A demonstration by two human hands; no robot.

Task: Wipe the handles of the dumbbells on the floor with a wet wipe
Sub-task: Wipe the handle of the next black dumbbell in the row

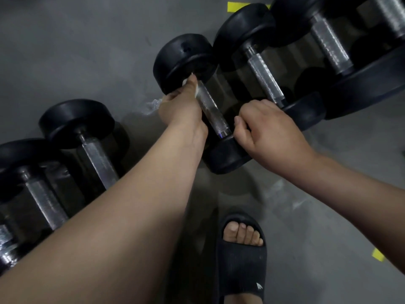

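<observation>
The left hand (182,106) curls around a white wet wipe (197,90) on the knurled steel handle (213,115). The right hand (269,132) clenches the near end of the black round-headed dumbbell (225,159), probably to prevent rolling.

6 dumbbells showed steel handles in 1 row: 2 at the left, the leftmost dumbbell (46,200) and the second dumbbell (98,163); 1 middle dumbbell (210,110); and 3 at the far right, the fourth dumbbell (265,80), the fifth dumbbell (331,44) and the sixth dumbbell (392,16). A chrome scrap (5,246) at the near left edge was too cut off to count. There were 2 hands, the left hand (184,110) and the right hand (267,132); 1 white wipe (198,89); 1 clear wrapper (152,106); 1 black slipper (241,266); and 2 yellow tape pieces, the far tape (236,6) and the near right tape (378,255).
</observation>
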